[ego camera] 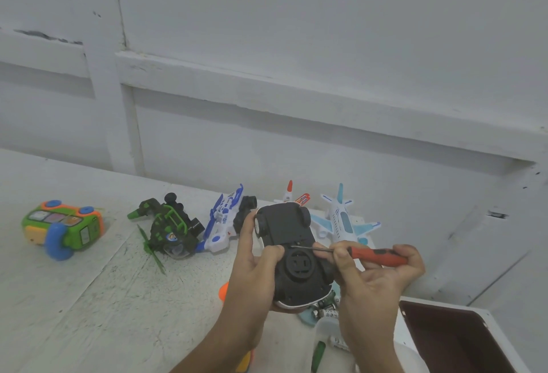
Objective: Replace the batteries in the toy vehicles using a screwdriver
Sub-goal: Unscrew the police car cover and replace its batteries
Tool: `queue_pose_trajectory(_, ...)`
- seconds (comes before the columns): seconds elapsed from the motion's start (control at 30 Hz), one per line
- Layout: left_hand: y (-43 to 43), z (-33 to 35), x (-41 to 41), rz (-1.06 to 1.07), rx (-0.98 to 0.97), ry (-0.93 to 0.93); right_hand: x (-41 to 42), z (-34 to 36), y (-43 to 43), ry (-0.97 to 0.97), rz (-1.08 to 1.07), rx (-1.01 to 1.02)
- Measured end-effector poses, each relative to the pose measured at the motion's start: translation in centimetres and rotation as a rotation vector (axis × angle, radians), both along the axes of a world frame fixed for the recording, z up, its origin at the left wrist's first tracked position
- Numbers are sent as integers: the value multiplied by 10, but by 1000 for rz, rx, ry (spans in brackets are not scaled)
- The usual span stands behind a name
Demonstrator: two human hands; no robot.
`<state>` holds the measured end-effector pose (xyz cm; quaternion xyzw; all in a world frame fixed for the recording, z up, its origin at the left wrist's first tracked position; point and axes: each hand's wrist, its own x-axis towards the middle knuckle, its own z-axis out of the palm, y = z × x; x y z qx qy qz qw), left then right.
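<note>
My left hand [255, 265] grips a toy car [292, 251] turned upside down, its black underside facing me, held above the table. My right hand [376, 277] holds a red-handled screwdriver [376, 255] almost level, and its thin tip touches the car's underside near the middle seam. Below the car, several batteries [324, 309] lie on the table, partly hidden by my hands.
Along the wall stand a green and orange toy [63, 227], a green and black vehicle [170, 230], a blue and white vehicle [226, 218], a light blue plane [341, 218] and a red-tipped plane [292, 194]. A brown-lined box [453, 340] sits at the right. A green screwdriver [318, 355] lies near me.
</note>
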<state>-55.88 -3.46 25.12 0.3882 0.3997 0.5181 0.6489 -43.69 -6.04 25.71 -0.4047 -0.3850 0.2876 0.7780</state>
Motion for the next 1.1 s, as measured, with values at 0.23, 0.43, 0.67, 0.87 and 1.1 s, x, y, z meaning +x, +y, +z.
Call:
queue_pose_trajectory(0.23,-2,-6,1,87,62,121,12,30,-8,-265,66,66)
queue_pose_trajectory(0.43,-6,-6,2,124,118,118,20,35,-6,-420,119,12)
queue_pose_trajectory(0.67,-6,-10,2,150,137,129,22,31,-3,-548,117,45)
queue_pose_trajectory(0.87,-5,-11,1,164,164,134,17,29,-4,-738,63,190)
queue_pose_trajectory(1.1,-2,-11,-2,184,189,116,15,59,-6,-1022,-67,211)
